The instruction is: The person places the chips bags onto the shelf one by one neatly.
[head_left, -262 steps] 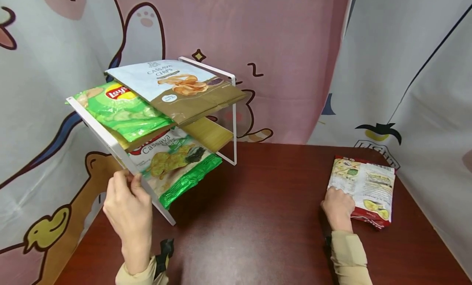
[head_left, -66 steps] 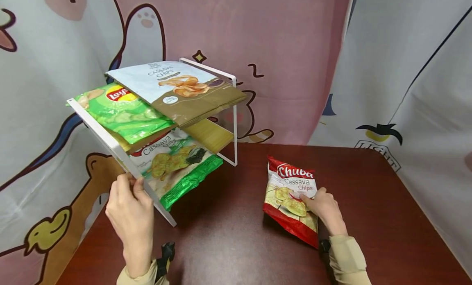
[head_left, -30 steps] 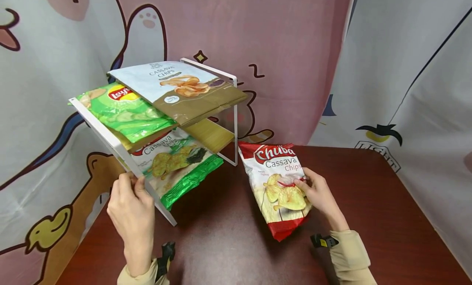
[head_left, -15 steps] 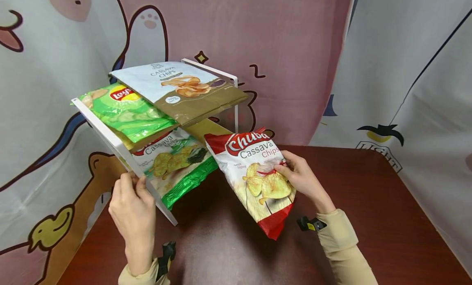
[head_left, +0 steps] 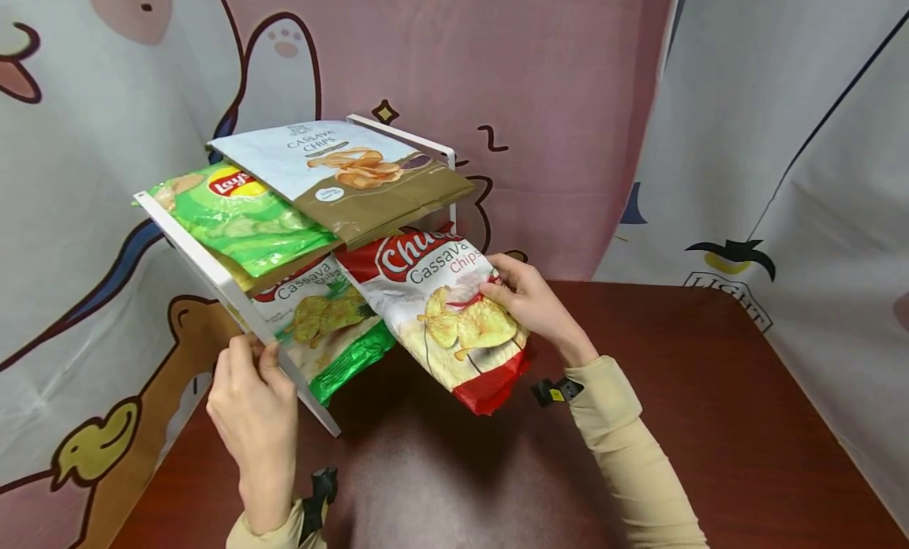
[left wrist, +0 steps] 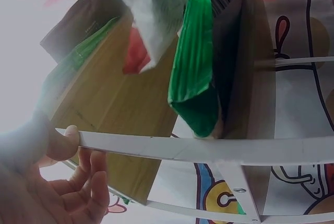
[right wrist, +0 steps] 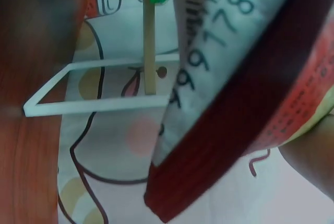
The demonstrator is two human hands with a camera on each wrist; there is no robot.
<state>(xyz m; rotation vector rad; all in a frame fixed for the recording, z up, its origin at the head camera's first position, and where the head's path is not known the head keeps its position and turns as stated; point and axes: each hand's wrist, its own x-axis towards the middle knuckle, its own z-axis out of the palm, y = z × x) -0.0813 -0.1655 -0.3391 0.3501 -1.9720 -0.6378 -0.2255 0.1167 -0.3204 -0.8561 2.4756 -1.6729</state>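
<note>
My left hand (head_left: 252, 423) grips the white front post of a two-tier rack (head_left: 206, 269); in the left wrist view, its thumb and curled fingers close around the white bar (left wrist: 135, 145). My right hand (head_left: 533, 300) holds a red-and-white Chuba cassava chips bag (head_left: 426, 320) by its right side, thumb on the printed front. Tilted above the table, the bag has its red top at the rack's lower opening, just under the upper shelf. It overlaps a green-edged cassava chips bag (head_left: 316, 328) lying on the lower shelf. The right wrist view shows the bag's barcode side (right wrist: 229, 67) up close.
On the upper shelf lie a green Lay's bag (head_left: 248, 222) and a blue-and-brown cassava chips bag (head_left: 369, 182), which overhangs the front. The rack stands at the left of a dark red-brown table (head_left: 682, 438). Printed curtains (head_left: 547, 123) hang behind it.
The red-and-white chips bag, earlier lying back-side up on the table's right, was turned front-side up, lifted and carried left to the rack by my right hand. My left hand keeps its hold.
</note>
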